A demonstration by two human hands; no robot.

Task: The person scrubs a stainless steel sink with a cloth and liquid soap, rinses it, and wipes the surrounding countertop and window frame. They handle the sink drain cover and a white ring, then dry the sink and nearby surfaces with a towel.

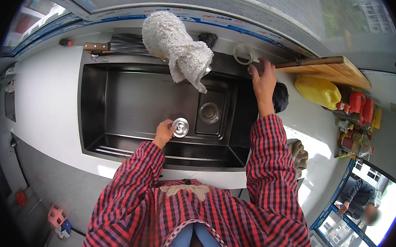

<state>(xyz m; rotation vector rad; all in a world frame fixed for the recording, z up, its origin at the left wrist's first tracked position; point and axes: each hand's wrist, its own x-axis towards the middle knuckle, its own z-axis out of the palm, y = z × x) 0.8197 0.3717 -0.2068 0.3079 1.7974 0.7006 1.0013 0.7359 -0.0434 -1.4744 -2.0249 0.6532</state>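
Note:
My left hand (164, 133) holds a round metal sink strainer (180, 127) over the dark sink basin (141, 100). The drain (210, 112) lies just to the right of it, inside a recessed square. My right hand (263, 79) is at the sink's back right corner, its fingers around a small dark object (256, 66) that is blurred and partly hidden. Beside those fingers stands a clear round container (243, 54). A white towel (178, 42) drapes over what seems to be the faucet, covering most of it.
A cleaver (127, 45) and a dark scouring pad (208, 39) lie behind the sink. At right are a wooden cutting board (325, 70), a yellow jug (318, 92), several bottles (356, 143), a black bag-like item (280, 97) and a brown cloth (298, 156). A person (356, 195) shows beyond the lower right window.

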